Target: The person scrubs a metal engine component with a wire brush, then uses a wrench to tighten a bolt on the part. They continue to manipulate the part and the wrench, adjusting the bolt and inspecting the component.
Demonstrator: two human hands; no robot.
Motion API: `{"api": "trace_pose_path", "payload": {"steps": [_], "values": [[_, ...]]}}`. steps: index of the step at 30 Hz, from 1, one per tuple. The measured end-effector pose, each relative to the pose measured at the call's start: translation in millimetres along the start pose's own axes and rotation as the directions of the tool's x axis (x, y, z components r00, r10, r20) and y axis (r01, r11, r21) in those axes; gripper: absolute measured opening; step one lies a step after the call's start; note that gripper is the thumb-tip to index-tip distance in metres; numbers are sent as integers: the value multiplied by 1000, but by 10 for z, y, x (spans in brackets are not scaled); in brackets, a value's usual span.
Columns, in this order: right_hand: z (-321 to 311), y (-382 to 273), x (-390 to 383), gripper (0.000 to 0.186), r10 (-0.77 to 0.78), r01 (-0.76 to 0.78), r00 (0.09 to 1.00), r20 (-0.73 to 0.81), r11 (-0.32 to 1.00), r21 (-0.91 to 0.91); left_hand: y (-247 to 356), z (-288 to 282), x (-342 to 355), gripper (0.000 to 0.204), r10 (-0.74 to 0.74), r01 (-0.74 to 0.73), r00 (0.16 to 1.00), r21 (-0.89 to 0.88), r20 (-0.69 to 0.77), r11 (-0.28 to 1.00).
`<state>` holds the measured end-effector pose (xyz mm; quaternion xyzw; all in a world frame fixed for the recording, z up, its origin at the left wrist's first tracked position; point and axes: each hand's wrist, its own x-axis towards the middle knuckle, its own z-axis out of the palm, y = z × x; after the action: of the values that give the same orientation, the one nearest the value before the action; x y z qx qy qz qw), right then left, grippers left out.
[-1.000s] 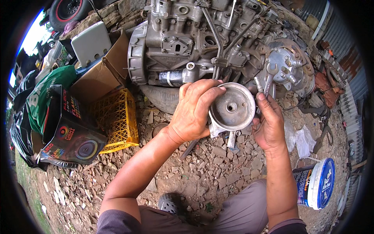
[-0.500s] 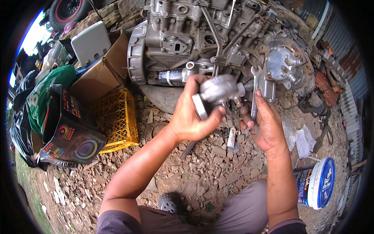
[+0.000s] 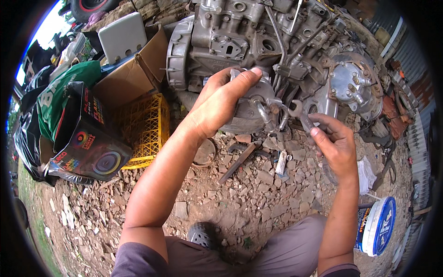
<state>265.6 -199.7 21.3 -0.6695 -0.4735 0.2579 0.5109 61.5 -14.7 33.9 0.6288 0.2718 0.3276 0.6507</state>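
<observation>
My left hand (image 3: 217, 101) is closed round a grey cast-metal housing (image 3: 258, 87), thumb over its top edge. Two short curved pipe fittings (image 3: 264, 113) stick out of its face toward the lower right. The fingers behind the housing are hidden. In my right hand (image 3: 339, 143) is a steel open-end wrench (image 3: 305, 121), gripped with thumb and fingers. Its open jaw lies close beside the pipe fittings; whether it touches them I cannot tell. Behind both hands stands a large grey engine block (image 3: 230, 64).
A round metal pump-like unit (image 3: 353, 82) sits on the engine's right. To the left are a yellow plastic crate (image 3: 159, 124), a black printed box (image 3: 92, 143) and a cardboard box (image 3: 124, 78). A blue-lidded bucket (image 3: 383, 226) lies at the right. Small tube (image 3: 281, 162) on rubble.
My left hand has tilted the housing, so its face and pipe fittings now show. The wrench has swung from upright to slanting, its jaw now by the fittings. The whole view has shifted slightly.
</observation>
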Motion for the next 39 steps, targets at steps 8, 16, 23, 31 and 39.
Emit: {"api": "trace_pose_path", "payload": {"steps": [8, 16, 23, 31, 39], "values": [[-24, -70, 11, 24, -167, 224, 962, 216, 935, -276, 2, -37, -46, 65, 20, -59, 992, 317, 125, 947], [44, 46, 39, 24, -219, 272, 951, 217, 927, -258, -101, 7, 15, 65, -79, 44, 989, 257, 125, 965], [23, 47, 42, 24, -244, 302, 941, 234, 918, -256, -96, 4, 21, 58, -96, 56, 981, 230, 169, 972], [94, 55, 36, 25, -184, 219, 964, 192, 958, -184, -207, -34, 90, 47, -113, 124, 970, -40, 213, 991], [81, 0, 29, 25, -209, 278, 945, 251, 917, -285, -220, -39, 54, 57, -122, 105, 985, 141, 119, 984]]}}
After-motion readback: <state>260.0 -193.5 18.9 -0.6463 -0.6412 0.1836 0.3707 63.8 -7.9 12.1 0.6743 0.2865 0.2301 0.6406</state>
